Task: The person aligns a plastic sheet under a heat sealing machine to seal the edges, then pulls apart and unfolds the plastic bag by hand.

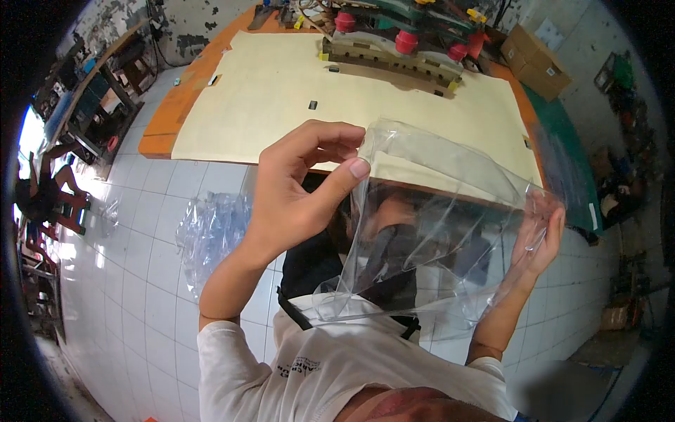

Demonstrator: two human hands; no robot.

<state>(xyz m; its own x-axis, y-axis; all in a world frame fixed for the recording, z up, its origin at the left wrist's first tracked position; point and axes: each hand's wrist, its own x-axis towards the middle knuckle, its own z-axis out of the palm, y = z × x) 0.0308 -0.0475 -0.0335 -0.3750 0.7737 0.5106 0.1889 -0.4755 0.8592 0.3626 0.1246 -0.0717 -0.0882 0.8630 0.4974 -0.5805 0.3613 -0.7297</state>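
Note:
A clear plastic bag or sheet (pixel 436 239) spreads between my two hands, above my lap and the table's near edge. My left hand (pixel 309 183) pinches its upper left corner between thumb and fingers. At the bag's right side is my right hand (pixel 541 235), partly seen through the plastic, with its fingers curled round that edge. The plastic is creased and hangs toward my white shirt. Beyond it lies the table's pale yellow cover (pixel 267 91).
A green machine (pixel 436 21) with red knobs (pixel 406 41) stands at the table's back. A cardboard box (pixel 536 62) is at the back right. Bundled clear plastic (pixel 214 235) lies on the floor at left. Another person (pixel 53 186) sits at the far left.

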